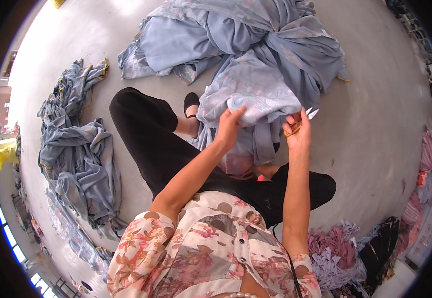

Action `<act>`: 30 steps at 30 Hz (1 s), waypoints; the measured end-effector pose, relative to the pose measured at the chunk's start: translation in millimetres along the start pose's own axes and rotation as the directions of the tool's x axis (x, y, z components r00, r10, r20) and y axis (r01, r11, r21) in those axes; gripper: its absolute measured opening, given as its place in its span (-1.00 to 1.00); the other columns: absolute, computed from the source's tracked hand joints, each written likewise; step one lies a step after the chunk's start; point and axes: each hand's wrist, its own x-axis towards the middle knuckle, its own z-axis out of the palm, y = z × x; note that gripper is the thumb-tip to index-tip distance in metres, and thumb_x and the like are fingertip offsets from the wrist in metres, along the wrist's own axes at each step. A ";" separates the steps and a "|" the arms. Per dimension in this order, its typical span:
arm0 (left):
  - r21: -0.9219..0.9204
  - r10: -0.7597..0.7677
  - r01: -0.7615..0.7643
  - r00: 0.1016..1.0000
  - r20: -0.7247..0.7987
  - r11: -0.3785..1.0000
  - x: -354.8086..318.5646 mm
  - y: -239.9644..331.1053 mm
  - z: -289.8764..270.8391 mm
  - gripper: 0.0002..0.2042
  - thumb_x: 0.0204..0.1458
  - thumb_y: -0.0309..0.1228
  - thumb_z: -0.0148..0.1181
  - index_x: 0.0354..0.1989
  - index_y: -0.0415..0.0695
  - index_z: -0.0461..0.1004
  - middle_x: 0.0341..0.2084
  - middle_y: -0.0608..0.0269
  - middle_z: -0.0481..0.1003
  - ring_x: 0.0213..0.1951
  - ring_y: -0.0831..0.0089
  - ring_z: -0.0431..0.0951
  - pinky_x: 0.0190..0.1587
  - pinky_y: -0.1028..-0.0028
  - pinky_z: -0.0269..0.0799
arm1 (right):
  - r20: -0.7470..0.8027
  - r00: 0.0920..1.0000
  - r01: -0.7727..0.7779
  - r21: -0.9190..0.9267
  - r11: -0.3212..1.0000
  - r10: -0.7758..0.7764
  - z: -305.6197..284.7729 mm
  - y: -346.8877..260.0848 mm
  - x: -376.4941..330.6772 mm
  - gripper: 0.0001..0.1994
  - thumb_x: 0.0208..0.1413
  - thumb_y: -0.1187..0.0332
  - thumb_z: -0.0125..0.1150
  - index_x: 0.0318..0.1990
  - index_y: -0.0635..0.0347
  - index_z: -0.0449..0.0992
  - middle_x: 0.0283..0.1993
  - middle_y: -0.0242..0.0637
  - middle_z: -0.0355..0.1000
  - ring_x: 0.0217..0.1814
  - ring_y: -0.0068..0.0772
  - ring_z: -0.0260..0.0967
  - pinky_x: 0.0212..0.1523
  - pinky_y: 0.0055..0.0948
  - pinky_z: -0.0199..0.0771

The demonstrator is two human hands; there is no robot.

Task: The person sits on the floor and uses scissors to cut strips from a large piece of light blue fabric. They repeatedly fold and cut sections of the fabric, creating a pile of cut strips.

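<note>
A piece of pale blue-grey patterned cloth (255, 89) is stretched between my hands, its far end running into the large heap. My left hand (231, 128) pinches the near edge of this cloth, thumb on top. My right hand (299, 130) is closed around small scissors (312, 113) with orange handles, their pale blades sticking out to the right. Its fingertips touch the right corner of the cloth; whether they also grip it I cannot tell. More cloth hangs below my hands between my legs.
A big heap of blue-grey cloth (186, 37) lies on the grey floor ahead. Crumpled blue-grey pieces with yellow edging (77, 159) lie at the left. Pink and lilac scraps (332, 253) are piled at lower right. My black-trousered legs (146, 134) are bent around the work.
</note>
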 end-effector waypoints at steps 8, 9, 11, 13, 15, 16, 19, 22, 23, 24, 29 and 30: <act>-0.233 -0.098 0.111 0.993 0.070 0.966 27.1 27.1 -18.0 -0.65 0.16 -0.24 -0.26 -0.09 -0.29 0.22 -0.20 -0.02 0.42 -0.21 0.07 0.50 -0.35 0.15 0.56 | 0.047 0.993 0.117 -0.563 0.818 -0.110 2.9 23.6 -15.2 -0.78 0.12 0.26 0.05 -0.25 0.24 0.37 -0.38 -0.23 0.44 -0.62 -0.70 0.26 -0.78 -0.75 -0.01; -0.269 -0.109 0.125 0.991 0.073 0.955 30.3 28.4 -20.6 -0.66 0.16 -0.24 -0.27 -0.09 -0.29 0.23 -0.20 -0.04 0.42 -0.22 0.05 0.50 -0.36 0.15 0.56 | 0.001 0.988 0.127 -0.580 0.805 -0.155 2.6 29.0 -17.1 -0.81 0.11 0.25 0.07 -0.32 0.20 0.40 -0.49 -0.34 0.42 -0.66 -0.76 0.19 -0.77 -0.77 -0.06; -0.259 -0.116 0.127 0.992 0.058 0.957 33.2 33.0 -24.9 -0.66 0.17 -0.26 -0.31 -0.08 -0.27 0.23 -0.21 0.00 0.44 -0.21 0.10 0.51 -0.34 0.16 0.56 | 0.006 0.975 0.180 -0.601 0.779 -0.220 -3.4 40.3 -22.1 -0.82 0.10 0.26 0.08 -0.39 0.18 0.41 -0.54 -0.39 0.38 -0.69 -0.78 0.14 -0.76 -0.78 -0.08; -0.262 -0.119 0.126 0.992 0.043 0.957 32.8 37.1 -25.5 -0.66 0.18 -0.26 -0.32 -0.07 -0.26 0.24 -0.23 0.03 0.46 -0.22 0.14 0.52 -0.33 0.17 0.56 | -0.006 0.963 0.214 -0.597 0.773 -0.271 -13.7 57.0 -26.7 -0.80 0.10 0.26 0.09 -0.48 0.16 0.41 -0.62 -0.47 0.32 -0.72 -0.81 0.06 -0.75 -0.77 -0.09; -0.269 -0.122 0.130 0.992 0.044 0.954 31.6 40.6 -24.8 -0.67 0.18 -0.27 -0.31 -0.07 -0.26 0.24 -0.23 0.04 0.46 -0.23 0.14 0.52 -0.34 0.18 0.56 | -0.065 0.957 0.194 -0.577 0.794 -0.281 -4.8 77.7 -39.2 -0.84 0.03 0.30 0.17 -0.43 0.18 0.41 -0.59 -0.48 0.33 -0.71 -0.77 0.07 -0.72 -0.74 0.02; -0.273 -0.124 0.132 0.991 0.046 0.953 31.4 41.9 -24.1 -0.67 0.18 -0.27 -0.30 -0.07 -0.26 0.24 -0.23 0.04 0.46 -0.23 0.15 0.53 -0.34 0.18 0.56 | -0.085 0.955 0.182 -0.591 0.786 -0.285 3.1 87.7 -44.6 -0.86 0.00 0.33 0.20 -0.41 0.20 0.42 -0.57 -0.48 0.33 -0.70 -0.74 0.09 -0.69 -0.71 0.08; -0.298 -0.139 0.159 0.986 0.089 0.941 26.4 41.1 -23.2 -0.68 0.17 -0.28 -0.27 -0.07 -0.25 0.25 -0.24 0.05 0.47 -0.24 0.16 0.53 -0.34 0.19 0.56 | 0.182 0.768 0.547 -0.685 0.481 -0.614 39.0 109.3 -53.0 -0.84 -0.08 0.43 0.26 -0.36 0.25 0.42 -0.50 -0.46 0.36 -0.61 -0.67 0.15 -0.58 -0.65 0.20; -0.309 -0.175 0.227 0.966 0.188 0.923 16.9 43.2 -18.9 -0.70 0.17 -0.28 -0.24 -0.08 -0.23 0.26 -0.26 0.06 0.47 -0.25 0.18 0.54 -0.36 0.20 0.56 | 0.300 0.704 0.590 -0.752 0.294 -0.644 46.2 109.6 -39.7 -0.82 -0.11 0.48 0.26 -0.34 0.29 0.42 -0.43 -0.43 0.37 -0.54 -0.63 0.17 -0.50 -0.59 0.23; -0.297 -0.146 0.193 0.974 0.174 0.935 14.4 43.7 -19.0 -0.72 0.15 -0.29 -0.19 -0.10 -0.22 0.27 -0.27 0.11 0.48 -0.27 0.24 0.54 -0.33 0.28 0.56 | 0.301 0.709 0.585 -0.756 0.294 -0.637 44.2 106.5 -39.3 -0.85 -0.10 0.51 0.24 -0.34 0.29 0.42 -0.42 -0.41 0.37 -0.53 -0.63 0.19 -0.48 -0.60 0.24; -0.290 -0.123 0.157 0.983 0.135 0.944 15.4 43.9 -24.7 -0.73 0.15 -0.30 -0.17 -0.11 -0.22 0.27 -0.27 0.13 0.48 -0.27 0.27 0.54 -0.32 0.31 0.56 | 0.301 0.715 0.580 -0.760 0.294 -0.631 40.0 101.2 -39.5 -0.87 -0.08 0.54 0.21 -0.35 0.30 0.42 -0.42 -0.39 0.38 -0.51 -0.64 0.20 -0.47 -0.61 0.26; -0.430 -0.224 0.150 0.966 -0.126 0.890 20.3 28.6 -47.1 -0.80 0.06 -0.44 0.00 -0.15 -0.19 0.32 -0.29 0.23 0.49 -0.28 0.40 0.53 -0.33 0.47 0.51 | 0.355 0.685 0.598 -0.773 0.213 -0.636 17.4 73.4 -48.5 -0.92 -0.05 0.64 0.13 -0.37 0.31 0.40 -0.37 -0.36 0.40 -0.42 -0.68 0.25 -0.39 -0.68 0.30; -0.484 -0.274 0.167 0.948 -0.159 0.859 21.1 22.8 -50.4 -0.81 0.04 -0.46 0.01 -0.16 -0.18 0.32 -0.29 0.23 0.49 -0.28 0.41 0.53 -0.34 0.48 0.51 | 0.364 0.683 0.596 -0.778 0.196 -0.633 13.9 69.8 -51.5 -0.92 -0.05 0.64 0.13 -0.38 0.31 0.40 -0.36 -0.37 0.40 -0.41 -0.69 0.25 -0.39 -0.69 0.29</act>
